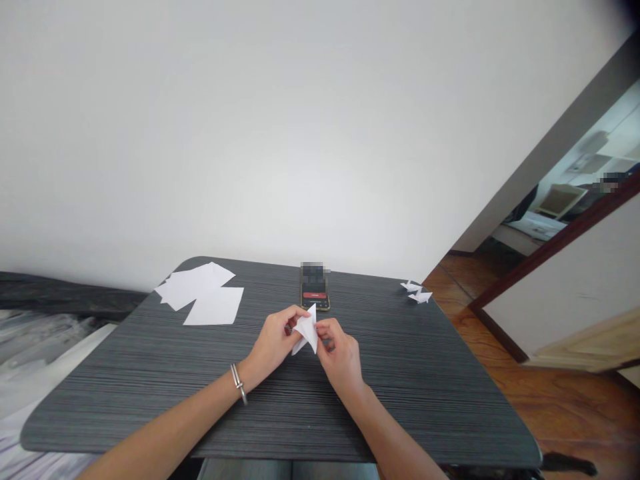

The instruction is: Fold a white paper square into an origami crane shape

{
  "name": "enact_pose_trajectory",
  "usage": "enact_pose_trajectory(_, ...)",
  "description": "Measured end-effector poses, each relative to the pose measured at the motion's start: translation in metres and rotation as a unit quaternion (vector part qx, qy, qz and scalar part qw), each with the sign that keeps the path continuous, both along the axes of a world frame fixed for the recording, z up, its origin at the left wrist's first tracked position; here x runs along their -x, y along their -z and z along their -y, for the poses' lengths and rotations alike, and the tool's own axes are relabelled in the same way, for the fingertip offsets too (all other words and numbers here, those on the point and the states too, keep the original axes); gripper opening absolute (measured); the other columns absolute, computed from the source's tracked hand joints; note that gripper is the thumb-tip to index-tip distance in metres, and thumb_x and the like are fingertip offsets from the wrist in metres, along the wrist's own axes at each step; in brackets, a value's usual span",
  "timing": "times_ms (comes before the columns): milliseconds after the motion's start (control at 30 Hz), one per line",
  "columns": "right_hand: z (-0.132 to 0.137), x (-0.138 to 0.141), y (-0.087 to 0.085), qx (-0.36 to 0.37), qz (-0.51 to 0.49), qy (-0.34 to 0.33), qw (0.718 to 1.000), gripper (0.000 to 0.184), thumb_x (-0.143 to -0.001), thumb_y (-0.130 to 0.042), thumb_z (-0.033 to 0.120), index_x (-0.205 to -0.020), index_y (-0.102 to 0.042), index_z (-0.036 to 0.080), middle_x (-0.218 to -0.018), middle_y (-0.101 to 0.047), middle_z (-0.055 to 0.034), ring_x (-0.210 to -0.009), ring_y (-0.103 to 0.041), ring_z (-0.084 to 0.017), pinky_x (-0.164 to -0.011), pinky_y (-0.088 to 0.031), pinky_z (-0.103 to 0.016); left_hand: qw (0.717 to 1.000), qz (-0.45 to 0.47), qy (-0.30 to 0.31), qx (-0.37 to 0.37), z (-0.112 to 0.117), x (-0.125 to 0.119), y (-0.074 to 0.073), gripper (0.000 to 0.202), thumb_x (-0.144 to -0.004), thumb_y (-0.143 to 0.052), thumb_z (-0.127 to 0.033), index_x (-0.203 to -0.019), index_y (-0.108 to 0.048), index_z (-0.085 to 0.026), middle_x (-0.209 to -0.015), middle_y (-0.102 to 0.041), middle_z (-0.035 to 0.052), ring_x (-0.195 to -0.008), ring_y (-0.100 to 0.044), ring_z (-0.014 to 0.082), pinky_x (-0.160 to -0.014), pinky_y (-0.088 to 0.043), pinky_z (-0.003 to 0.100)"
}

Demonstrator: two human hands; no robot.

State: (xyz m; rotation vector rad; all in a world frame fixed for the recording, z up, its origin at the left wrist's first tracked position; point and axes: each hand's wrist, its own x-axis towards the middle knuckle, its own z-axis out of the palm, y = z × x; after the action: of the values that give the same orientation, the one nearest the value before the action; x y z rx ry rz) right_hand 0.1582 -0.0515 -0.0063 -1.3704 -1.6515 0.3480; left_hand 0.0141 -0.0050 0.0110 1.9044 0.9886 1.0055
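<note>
A folded piece of white paper with pointed corners is held above the middle of the table. My left hand pinches its left side between thumb and fingers, a silver bangle on the wrist. On the other side, my right hand grips the paper's right edge with thumb and forefinger. Just behind the paper lies a phone, its screen lit. Two small folded paper figures sit at the table's far right corner.
Several loose white paper sheets overlap at the far left of the dark wood-grain table. A white wall stands along the table's back edge. To the right are a brown floor and a doorway. Plastic-wrapped items lie at the left.
</note>
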Motion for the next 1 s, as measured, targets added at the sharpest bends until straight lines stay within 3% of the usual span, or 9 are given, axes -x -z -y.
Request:
enact_pose_trajectory(200,0.001,-0.003,-0.005,0.021,-0.028,0.002,0.999,0.012,-0.077,-0.048,0.016,-0.087,-0.052,0.019,-0.077,-0.068,-0.0042,-0.065,-0.065,-0.017,-0.053,-0.047,-0.023,0.999,0.008,0.026,0.027,0.005,-0.002,-0.008,0.024,-0.078,-0.051,-0.026,-0.100,-0.053,-0.017,-0.073,-0.062,0.0006,-0.056,-0.054,0.0108,-0.051,-0.042,0.020)
enact_pose_trajectory(300,0.000,-0.003,-0.005,0.028,-0.041,0.002,0.999,0.012,-0.078,-0.046,0.017,-0.088,-0.053,0.019,-0.076,-0.068,-0.0042,-0.067,-0.065,-0.017,-0.055,-0.048,-0.023,0.999,0.003,0.011,0.033,0.005,-0.002,-0.006,0.022,-0.078,-0.049,-0.023,-0.100,-0.050,-0.017,-0.074,-0.063,0.0004,-0.051,-0.054,0.0100,-0.048,-0.040,0.020)
enact_pose_trajectory(433,0.000,0.001,-0.005,0.034,-0.038,-0.020,0.998,0.016,-0.077,-0.047,0.017,-0.091,-0.053,0.019,-0.076,-0.067,-0.0034,-0.066,-0.064,-0.016,-0.053,-0.049,-0.022,0.996,-0.058,-0.044,-0.046,0.002,0.002,-0.005,0.012,-0.077,-0.049,-0.018,-0.087,-0.055,-0.018,-0.058,-0.055,-0.0038,-0.048,-0.048,0.0095,-0.048,-0.037,0.019)
enact_pose_trajectory(633,0.003,0.006,-0.007,0.051,-0.035,-0.055,0.997,0.037,-0.071,-0.057,0.024,-0.106,-0.049,0.018,-0.084,-0.065,-0.0046,-0.069,-0.063,-0.015,-0.045,-0.048,-0.019,0.979,-0.111,-0.066,-0.160,-0.002,0.007,-0.010,0.016,-0.077,-0.047,-0.012,-0.086,-0.058,-0.018,-0.075,-0.057,-0.0002,-0.058,-0.050,0.0102,-0.054,-0.039,0.020)
enact_pose_trajectory(767,0.003,0.006,-0.006,0.038,-0.014,-0.042,0.998,0.038,-0.072,-0.056,0.027,-0.108,-0.048,0.017,-0.087,-0.064,-0.0057,-0.069,-0.063,-0.015,-0.047,-0.049,-0.019,0.971,-0.155,-0.054,-0.176,-0.001,0.005,-0.005,0.019,-0.079,-0.046,-0.013,-0.094,-0.056,-0.019,-0.085,-0.056,0.0015,-0.064,-0.053,0.0111,-0.057,-0.041,0.021)
enact_pose_trajectory(1000,-0.001,0.005,-0.001,0.040,0.003,0.001,0.999,0.023,-0.079,-0.045,0.018,-0.101,-0.051,0.018,-0.081,-0.067,-0.0031,-0.068,-0.065,-0.015,-0.054,-0.049,-0.021,0.968,-0.178,-0.018,-0.174,0.003,0.002,-0.001,0.021,-0.078,-0.046,-0.008,-0.095,-0.052,-0.018,-0.088,-0.055,0.0021,-0.069,-0.053,0.0122,-0.062,-0.042,0.022)
